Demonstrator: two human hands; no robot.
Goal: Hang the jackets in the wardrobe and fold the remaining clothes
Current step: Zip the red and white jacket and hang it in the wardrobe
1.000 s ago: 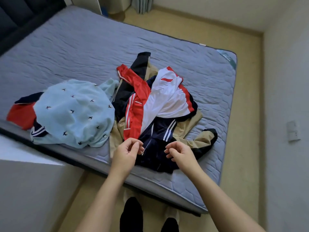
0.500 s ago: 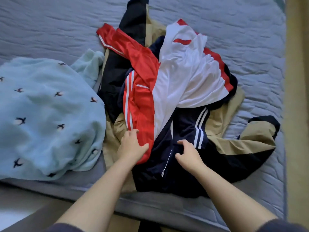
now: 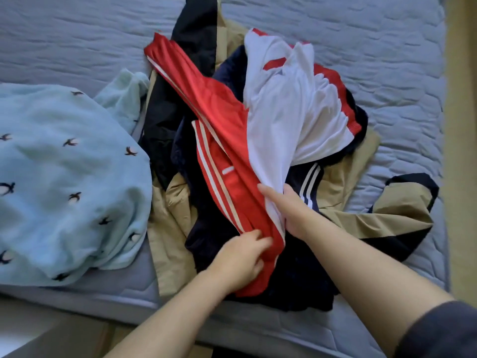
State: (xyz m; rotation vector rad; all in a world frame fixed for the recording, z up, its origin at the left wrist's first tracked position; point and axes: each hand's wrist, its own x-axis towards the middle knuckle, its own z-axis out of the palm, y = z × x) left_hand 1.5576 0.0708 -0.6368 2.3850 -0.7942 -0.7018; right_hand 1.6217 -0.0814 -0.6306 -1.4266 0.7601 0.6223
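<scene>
A pile of clothes lies on the grey-blue quilted mattress (image 3: 387,60). On top is a red track jacket (image 3: 219,112) with white stripes and a white lining (image 3: 284,120). My left hand (image 3: 242,257) grips its lower red hem. My right hand (image 3: 286,210) holds the edge where the red meets the white lining, and the white cloth drapes over its fingers. Under it lie a navy jacket with white stripes (image 3: 307,182) and a khaki and black jacket (image 3: 402,210).
A light blue sweater with small bird motifs (image 3: 64,177) lies on the mattress to the left, touching the pile. The bed's near edge runs along the bottom, and a strip of beige floor (image 3: 462,151) shows at the right.
The view has come closer to the pile. My left hand slid down to the red hem, and my right hand left the navy jacket and took the red and white jacket's edge, lifting it.
</scene>
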